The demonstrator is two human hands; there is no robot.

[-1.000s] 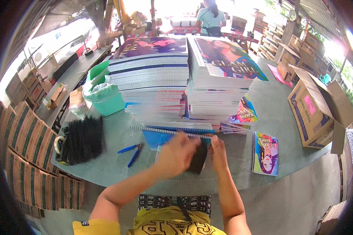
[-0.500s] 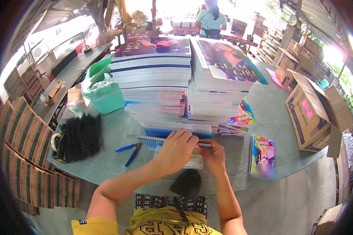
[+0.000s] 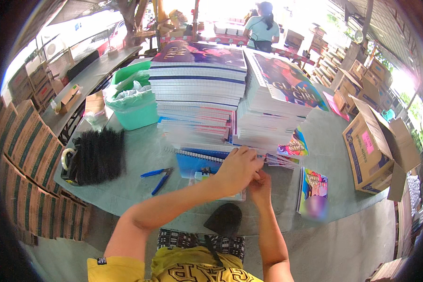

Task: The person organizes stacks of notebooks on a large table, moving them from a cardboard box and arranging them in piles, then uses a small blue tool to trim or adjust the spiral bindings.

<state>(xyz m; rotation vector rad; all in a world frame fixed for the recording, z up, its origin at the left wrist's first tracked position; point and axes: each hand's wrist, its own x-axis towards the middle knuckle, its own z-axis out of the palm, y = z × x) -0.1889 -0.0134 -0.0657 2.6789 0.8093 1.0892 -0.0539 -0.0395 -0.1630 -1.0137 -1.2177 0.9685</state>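
Observation:
A blue-covered spiral notebook (image 3: pixel 195 162) lies before me, below two tall stacks, with a dark spiral coil (image 3: pixel 204 156) along its far edge. The coil's loose end sticks out past the left corner. My left hand (image 3: pixel 242 171) is closed at the right end of that edge, its fingers bent over it. Just below, my right hand (image 3: pixel 260 188) pinches close against the left fingertips. What exactly sits between the fingers is hidden. Blue-handled pliers (image 3: pixel 157 178) lie open to the left. A small dark object (image 3: pixel 205 170) rests on the notebook's near side.
Behind stand a left notebook stack (image 3: pixel 197 84) and a right stack (image 3: pixel 277 108). A green bin (image 3: pixel 134 113) with a plastic liner, a black bristly bundle (image 3: pixel 98 155), a colourful notebook (image 3: pixel 314 188) and an open carton (image 3: pixel 369 155) surround the work. A person (image 3: pixel 262 30) stands far back.
Both hands have shifted slightly right and the notebook's blue cover shows more. The right fingers have drawn in beside the left ones. My view has turned a little.

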